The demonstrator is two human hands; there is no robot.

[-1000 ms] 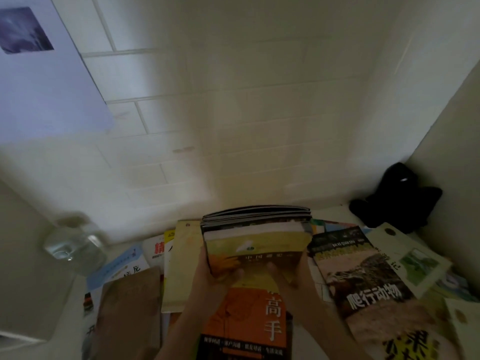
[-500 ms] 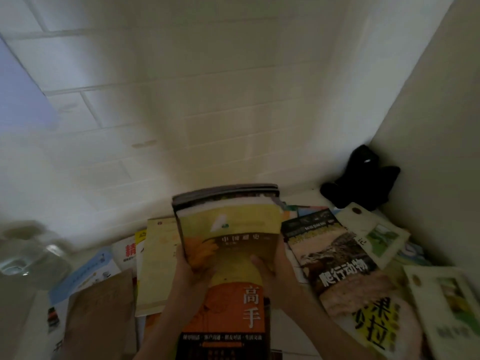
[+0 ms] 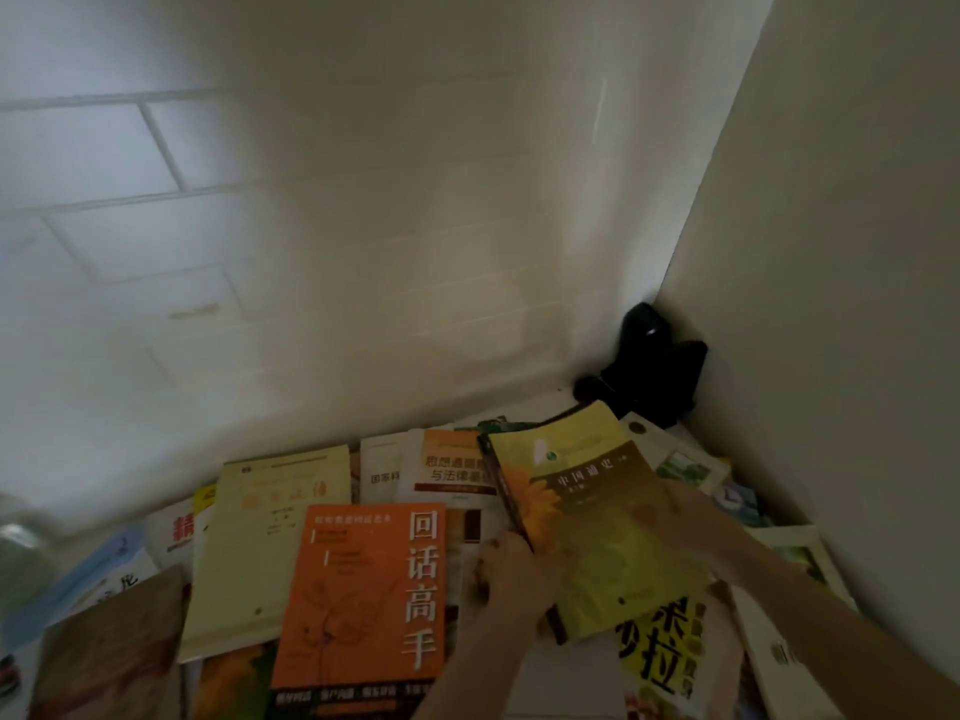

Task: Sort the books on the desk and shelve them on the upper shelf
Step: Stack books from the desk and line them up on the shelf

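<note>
Between two hands (image 3: pixel 506 569) (image 3: pixel 691 527), one yellow book (image 3: pixel 597 517); one orange book (image 3: pixel 363 600) beside.

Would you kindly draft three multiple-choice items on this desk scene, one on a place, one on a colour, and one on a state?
1. Where does the black object sit?
A. In the far right corner of the desk
B. On the orange book
C. In the person's left hand

2. What colour is the cover of the book with large white characters at centre?
A. Blue
B. Orange
C. Black

3. What is the state of the yellow-green book?
A. Lying untouched under other books
C. Standing on a shelf
B. Held by both hands

Answers: 1 A, it sits where the walls meet; 2 B, its cover is orange; 3 B, the left hand and right hand grip its edges.
</note>
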